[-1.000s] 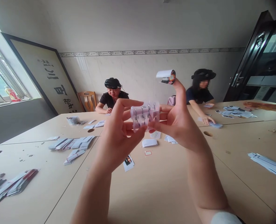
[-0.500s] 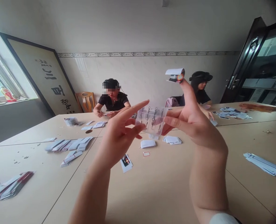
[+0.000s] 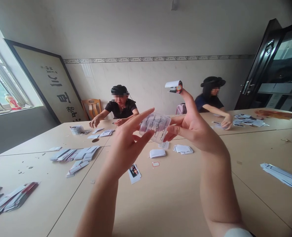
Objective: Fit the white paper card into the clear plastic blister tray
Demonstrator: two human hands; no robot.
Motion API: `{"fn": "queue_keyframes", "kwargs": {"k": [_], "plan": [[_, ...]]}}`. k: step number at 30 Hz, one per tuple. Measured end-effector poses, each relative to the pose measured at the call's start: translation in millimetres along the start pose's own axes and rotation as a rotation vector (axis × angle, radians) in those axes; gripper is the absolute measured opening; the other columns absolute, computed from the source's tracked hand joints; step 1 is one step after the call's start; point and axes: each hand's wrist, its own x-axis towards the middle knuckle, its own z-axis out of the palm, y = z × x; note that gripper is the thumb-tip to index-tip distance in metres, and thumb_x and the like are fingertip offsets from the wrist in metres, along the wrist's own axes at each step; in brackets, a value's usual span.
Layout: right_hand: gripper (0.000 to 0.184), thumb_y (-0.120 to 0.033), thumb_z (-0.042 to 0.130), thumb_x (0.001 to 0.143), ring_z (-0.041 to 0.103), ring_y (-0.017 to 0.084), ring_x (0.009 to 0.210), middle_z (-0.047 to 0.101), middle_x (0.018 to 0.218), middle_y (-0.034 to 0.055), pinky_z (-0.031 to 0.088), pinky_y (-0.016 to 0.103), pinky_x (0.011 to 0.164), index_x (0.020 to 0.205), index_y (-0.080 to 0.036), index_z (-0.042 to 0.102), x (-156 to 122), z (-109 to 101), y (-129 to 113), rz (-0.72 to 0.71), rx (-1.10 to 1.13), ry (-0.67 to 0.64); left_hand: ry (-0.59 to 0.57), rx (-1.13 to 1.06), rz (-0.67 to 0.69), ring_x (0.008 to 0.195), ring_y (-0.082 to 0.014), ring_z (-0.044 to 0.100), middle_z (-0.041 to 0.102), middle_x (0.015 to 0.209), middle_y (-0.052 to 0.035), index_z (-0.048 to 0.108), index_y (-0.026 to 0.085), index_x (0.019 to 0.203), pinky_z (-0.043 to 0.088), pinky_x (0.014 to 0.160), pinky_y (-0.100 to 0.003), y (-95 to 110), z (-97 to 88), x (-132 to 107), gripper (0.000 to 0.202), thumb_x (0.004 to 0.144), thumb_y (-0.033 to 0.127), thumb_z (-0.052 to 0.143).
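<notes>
A small clear plastic box (image 3: 156, 126) with dark swivel-like metal pieces showing in it is held up above the table. On its left side, my left hand (image 3: 127, 141) grips it between thumb and fingers, with the index finger stretched along the top. My right hand (image 3: 195, 126) pinches the opposite edge with thumb and fingers. A curled printed label (image 3: 173, 86), white on the back, clings to the raised index fingertip of that hand. Below the box lie a small stack of white cards (image 3: 158, 153) and a card with a dark picture (image 3: 134, 172).
Wooden tables (image 3: 160, 204) spread out ahead. Fanned card stacks (image 3: 74, 154) lie left, more strips (image 3: 281, 175) right. Two people sit across: one person (image 3: 121, 107) facing me, another person (image 3: 212, 98) reaching toward a paper pile (image 3: 249, 120).
The box has tilted and shifted slightly left and down in both hands. My right index finger with the label has moved left and lower. Both people across have moved their arms.
</notes>
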Motion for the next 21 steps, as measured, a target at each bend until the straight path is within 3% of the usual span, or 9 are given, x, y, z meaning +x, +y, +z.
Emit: {"fn": "queue_keyframes", "kwargs": {"k": [3,8,11,15,18,21], "plan": [[0.106,-0.044,0.075,0.089,0.073,0.022,0.075,0.073,0.099,0.0037,0.064,0.044,0.074,0.159,-0.039,-0.005,0.2,-0.2,0.6,-0.005,-0.008,0.008,0.007,0.024,-0.022,0.087,-0.0186,0.068,0.071,0.108,-0.0078,0.060,0.029,0.136,0.060,0.050,-0.021,3.3,1.5,0.5,0.052,0.085,0.021,0.070],[0.109,-0.041,0.077,0.086,0.072,0.023,0.077,0.072,0.100,0.0032,0.064,0.046,0.076,0.159,-0.041,-0.004,-1.6,0.3,-2.4,0.014,0.013,0.015,-0.017,0.048,-0.041,0.103,-0.0235,0.065,0.064,0.130,-0.0105,0.056,0.030,0.138,0.061,0.052,-0.022,9.6,7.1,0.4,0.064,0.079,0.029,0.080],[0.112,-0.031,0.081,0.084,0.071,0.021,0.076,0.073,0.095,0.0008,0.062,0.042,0.077,0.157,-0.045,-0.003,-3.9,-1.3,-4.4,0.023,0.073,-0.003,-0.045,0.062,-0.070,0.099,-0.0223,0.066,0.065,0.127,-0.0094,0.054,0.029,0.137,0.062,0.059,-0.025,11.2,10.8,-0.2,0.068,0.076,0.036,0.082],[0.120,-0.021,0.086,0.077,0.072,0.020,0.075,0.071,0.104,0.0017,0.062,0.036,0.072,0.154,-0.051,-0.001,-6.1,-5.6,-4.5,0.052,0.066,0.003,-0.111,0.049,-0.078,0.094,-0.0202,0.068,0.068,0.118,-0.0076,0.053,0.028,0.133,0.061,0.065,-0.026,12.7,12.5,-1.3,0.056,0.083,0.040,0.076],[0.126,-0.024,0.091,0.072,0.074,0.023,0.085,0.068,0.116,0.0060,0.063,0.039,0.077,0.155,-0.051,-0.001,-6.0,-9.5,-3.1,0.054,-0.030,0.054,-0.141,0.038,-0.056,0.103,-0.0230,0.068,0.066,0.125,-0.0091,0.050,0.028,0.133,0.061,0.068,-0.027,12.2,12.6,-3.4,0.053,0.087,0.039,0.072],[0.129,-0.032,0.092,0.071,0.073,0.027,0.095,0.066,0.122,0.0097,0.063,0.045,0.082,0.155,-0.048,-0.004,-5.9,-12.6,-2.7,0.050,-0.004,0.002,-0.180,-0.025,-0.078,0.103,-0.0242,0.068,0.065,0.125,-0.0103,0.047,0.028,0.129,0.062,0.064,-0.027,10.5,13.7,-5.9,0.049,0.087,0.039,0.071]]}}
